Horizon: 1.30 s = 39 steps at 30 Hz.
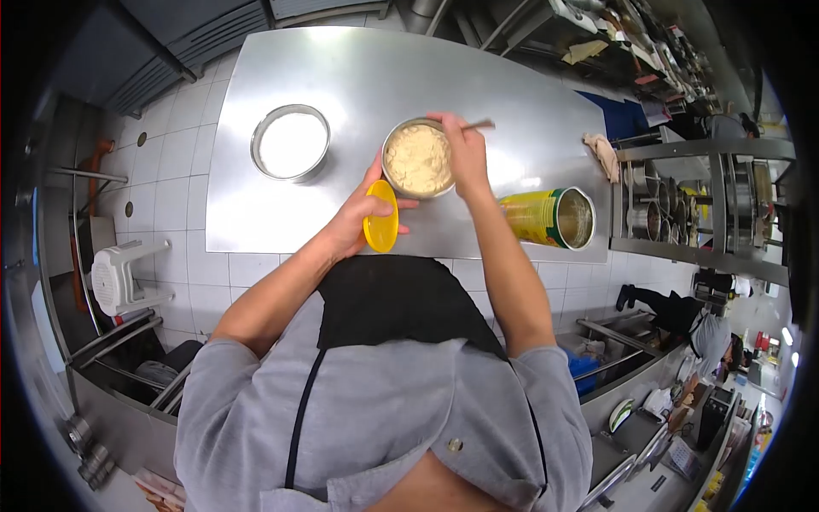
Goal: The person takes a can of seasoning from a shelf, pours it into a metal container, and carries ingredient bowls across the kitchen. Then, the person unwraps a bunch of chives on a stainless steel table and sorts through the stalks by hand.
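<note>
My left hand holds a round yellow lid on edge, its fingers reaching beside the near side of a metal bowl. Pale yellow powder fills this metal bowl. Over the bowl's right rim, my right hand is closed on a utensil, whose metal end sticks out to the right. To the left stands another round metal container with white contents. A yellow and green can lies on its side at the right, its open end facing right.
The steel table carries these things. A cloth hangs at its right edge, near a rack of pots. A white stool stands on the left floor. Another person is at the far right.
</note>
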Available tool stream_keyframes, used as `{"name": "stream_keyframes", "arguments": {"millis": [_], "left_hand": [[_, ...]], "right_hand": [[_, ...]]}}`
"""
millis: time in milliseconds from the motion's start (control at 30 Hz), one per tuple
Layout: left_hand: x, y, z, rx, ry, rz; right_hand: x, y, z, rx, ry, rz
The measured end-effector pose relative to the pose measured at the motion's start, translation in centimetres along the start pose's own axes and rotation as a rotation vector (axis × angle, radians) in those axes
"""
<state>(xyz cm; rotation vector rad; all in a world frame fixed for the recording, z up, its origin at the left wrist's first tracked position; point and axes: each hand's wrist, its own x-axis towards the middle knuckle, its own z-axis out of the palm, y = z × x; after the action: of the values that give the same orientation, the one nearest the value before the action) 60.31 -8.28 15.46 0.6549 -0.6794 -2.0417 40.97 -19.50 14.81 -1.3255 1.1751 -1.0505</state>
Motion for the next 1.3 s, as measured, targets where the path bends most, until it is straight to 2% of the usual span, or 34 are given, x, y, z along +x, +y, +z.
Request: {"name": "stream_keyframes", "arguments": {"millis": [33, 167, 267, 300, 367, 400, 467, 500, 600, 633, 733, 833, 933, 967, 1033, 1133, 1167, 1233, 1300], "left_hand": [[0.0, 0.0, 0.0, 0.074, 0.079, -0.019], [0.3, 1.5, -1.5, 0.433, 0.223, -0.053], [0.9, 2.2, -1.9, 0.736, 0.248, 0.127], [1.5, 2.6, -1.9, 0.852, 0.239, 0.239], [3.1, 3.7, -1.6, 1.072, 0.223, 0.464], [3.9, 4.6, -0.9, 1.135, 0.232, 0.463], [5.3, 6.8, 1.0, 1.269, 0.234, 0.450], [6.5, 7.6, 1.3, 1.368, 0.227, 0.365], [9.6, 8.6, 0.9, 1.393, 0.273, 0.171], [10.0, 9.2, 0.9, 1.392, 0.223, 0.118], [12.0, 8.7, -0.6, 1.053, 0.256, 0.076], [12.8, 9.2, -0.6, 1.072, 0.179, -0.037], [12.2, 8.1, -0.7, 1.073, 0.177, -0.111], [11.4, 7.3, -1.1, 1.024, 0.208, -0.033], [9.9, 5.6, -1.7, 0.943, 0.243, 0.126], [7.3, 3.6, -0.9, 0.619, 0.460, 0.182], [6.9, 2.8, -1.3, 0.608, 0.483, 0.228], [5.7, 2.6, -1.3, 0.589, 0.453, 0.187], [4.8, 2.5, -1.8, 0.559, 0.435, 0.177]], "right_hand": [[0.6, -0.5, -0.4, 0.206, -0.032, 0.254], [1.9, 0.7, -2.2, 0.229, 0.027, 0.081], [-0.9, 0.2, -2.1, -0.030, 0.325, -0.043], [-2.4, 0.5, -2.4, -0.024, 0.345, 0.008], [-6.3, 2.6, -1.0, -0.207, 0.345, -0.161], [-7.2, 3.3, -0.1, -0.298, 0.345, -0.242], [-7.4, 2.4, 1.5, -0.279, 0.274, -0.241], [-7.4, 2.0, 1.8, -0.266, 0.243, -0.242], [-6.2, 1.5, -0.5, -0.256, 0.075, -0.241], [-5.8, 2.0, -1.7, -0.452, 0.069, -0.282], [-7.4, 2.6, -2.6, -0.412, 0.162, -0.216], [-9.1, 2.1, -1.2, -0.430, 0.240, -0.373], [-6.3, 0.9, -1.9, -0.431, 0.343, -0.412], [-5.2, -1.2, -1.6, -0.425, 0.436, -0.395], [-1.9, -2.6, -1.9, -0.491, 0.466, -0.329], [2.6, -4.0, -1.6, -0.434, 0.232, -0.053], [2.8, -4.0, -1.7, -0.417, 0.139, -0.057], [3.5, -4.6, -1.3, -0.388, -0.066, -0.069], [1.3, -5.6, -1.0, -0.518, -0.068, -0.151]]}}
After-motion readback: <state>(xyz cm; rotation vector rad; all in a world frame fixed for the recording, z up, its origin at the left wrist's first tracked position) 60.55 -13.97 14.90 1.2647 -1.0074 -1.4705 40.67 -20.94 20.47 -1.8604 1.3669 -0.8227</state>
